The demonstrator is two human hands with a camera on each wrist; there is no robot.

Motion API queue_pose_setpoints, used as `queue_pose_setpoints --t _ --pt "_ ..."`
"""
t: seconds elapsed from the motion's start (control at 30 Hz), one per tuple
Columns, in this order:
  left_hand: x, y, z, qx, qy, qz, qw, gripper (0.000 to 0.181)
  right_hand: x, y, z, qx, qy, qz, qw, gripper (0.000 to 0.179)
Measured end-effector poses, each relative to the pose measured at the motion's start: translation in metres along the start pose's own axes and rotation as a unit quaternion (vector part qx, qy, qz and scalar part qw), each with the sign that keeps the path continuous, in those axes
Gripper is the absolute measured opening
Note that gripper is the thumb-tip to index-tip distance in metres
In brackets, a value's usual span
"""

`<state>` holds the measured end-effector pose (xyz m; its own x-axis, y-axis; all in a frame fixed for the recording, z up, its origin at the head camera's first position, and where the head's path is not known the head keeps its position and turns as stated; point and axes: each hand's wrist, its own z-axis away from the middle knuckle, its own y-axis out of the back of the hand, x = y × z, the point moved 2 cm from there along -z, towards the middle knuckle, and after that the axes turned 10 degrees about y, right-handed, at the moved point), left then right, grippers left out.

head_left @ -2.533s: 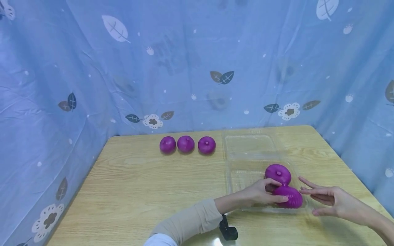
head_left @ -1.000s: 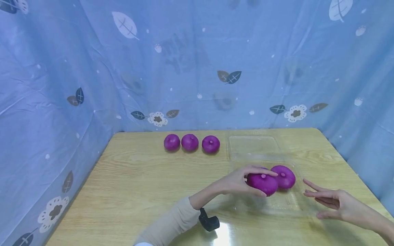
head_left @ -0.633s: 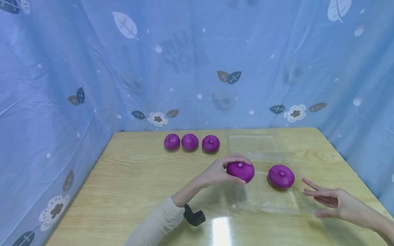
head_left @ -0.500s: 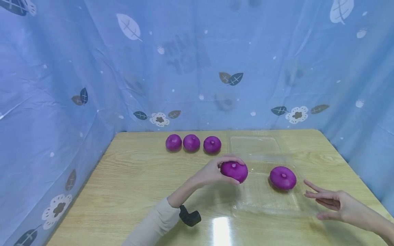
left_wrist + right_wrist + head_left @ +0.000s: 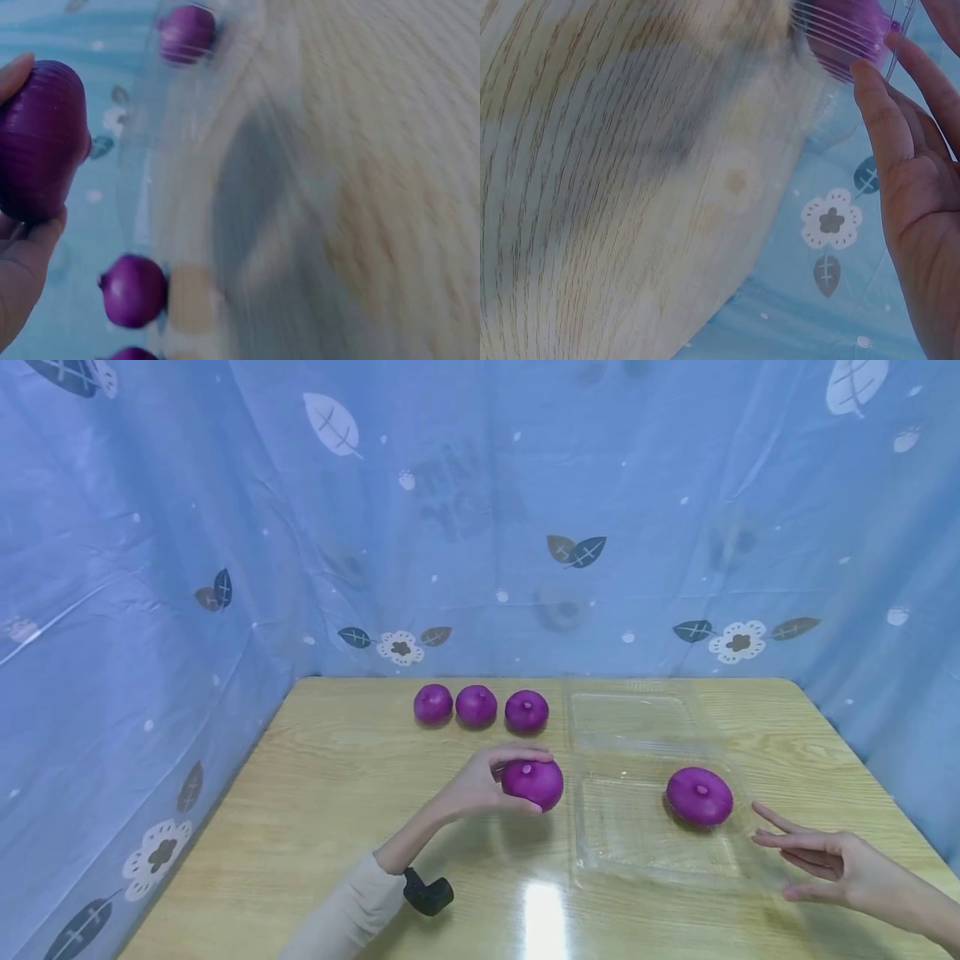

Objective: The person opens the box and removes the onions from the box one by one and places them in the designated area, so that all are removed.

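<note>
My left hand (image 5: 474, 787) grips a purple onion (image 5: 534, 787) between thumb and fingers, held above the table just left of the clear plastic container (image 5: 626, 831). In the left wrist view the gripped onion (image 5: 43, 142) shows fine ridges on its side. One purple onion (image 5: 700, 797) lies in the right part of the container. My right hand (image 5: 847, 868) is at the container's right wall, fingers extended. Seen from the right wrist, its fingertips are at the clear wall, with the purple onion (image 5: 847, 34) behind it; contact is hard to tell.
Three purple onions stand in a row at the table's back: a left one (image 5: 432, 704), a middle one (image 5: 476, 706) and a right one (image 5: 527, 711). The container's lid (image 5: 633, 717) lies folded back. A blue patterned curtain (image 5: 465, 510) surrounds the wooden table (image 5: 322, 793).
My left hand has lifted one onion from the container and carried it left, past the container's left edge. The other onion stays inside, now farther back. My right hand has hardly moved.
</note>
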<state>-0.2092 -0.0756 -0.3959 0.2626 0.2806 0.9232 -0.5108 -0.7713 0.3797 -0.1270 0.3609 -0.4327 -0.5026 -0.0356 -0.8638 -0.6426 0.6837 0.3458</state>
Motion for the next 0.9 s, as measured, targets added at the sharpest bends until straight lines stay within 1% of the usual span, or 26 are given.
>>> queue_pose_setpoints --t 0.07,0.2,0.3,0.4,0.5,0.63,0.8,0.9 --pt "0.005 0.005 0.008 0.003 0.012 -0.006 0.9999 0.06 0.0 0.0 0.001 0.001 0.0 0.003 1.0 0.056" --pt "-0.004 0.015 0.017 0.015 0.03 -0.02 0.9993 0.062 0.001 0.001 0.001 0.001 -0.004 0.001 1.0 0.055" --pt "-0.025 0.02 0.014 0.025 0.04 -0.023 0.9986 0.064 0.002 0.001 0.002 -0.001 -0.007 -0.006 1.0 0.055" --pt "-0.034 0.023 0.011 0.038 0.051 -0.02 0.9978 0.064 0.003 0.001 0.001 -0.004 -0.009 -0.007 0.9999 0.055" --pt "-0.039 0.026 0.002 0.05 0.05 -0.026 0.9971 0.064 0.003 0.0 0.001 -0.003 -0.006 -0.008 0.9999 0.055" --pt "-0.043 0.031 -0.012 0.061 0.062 -0.039 0.9954 0.065 0.002 -0.001 0.0 -0.003 0.008 -0.001 1.0 0.056" --pt "-0.047 0.033 -0.03 0.061 0.08 -0.049 0.9937 0.063 0.0 -0.002 -0.001 0.0 0.021 0.002 0.9998 0.058" --pt "-0.048 0.031 -0.04 0.06 0.088 -0.045 0.9933 0.061 -0.001 -0.002 -0.001 0.002 0.021 0.002 0.9998 0.058"
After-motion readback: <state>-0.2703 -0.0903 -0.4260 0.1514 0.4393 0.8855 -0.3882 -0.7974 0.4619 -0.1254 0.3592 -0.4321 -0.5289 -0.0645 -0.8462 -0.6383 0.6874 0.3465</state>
